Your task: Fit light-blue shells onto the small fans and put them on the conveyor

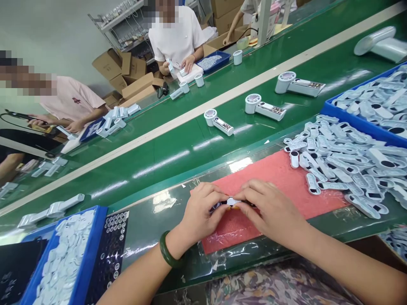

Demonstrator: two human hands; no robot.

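Observation:
Over the red mat (pixel 280 182), my left hand (pixel 203 209) and my right hand (pixel 267 207) meet at a small light-coloured part (pixel 232 201). Fingers and thumbs of both hands pinch it from either side, and they hide most of it. Dark bits show at its edges. A green bangle circles my left wrist. To the right of the mat lies a heap of white plastic pieces (pixel 346 165), some with black ovals.
Handheld fan units (pixel 265 108) lie on the green belt (pixel 165 156) ahead. Blue trays of white parts stand at right (pixel 341 113) and lower left (pixel 83 262), beside a black sheet of round stickers (pixel 110 250). People work across the belt.

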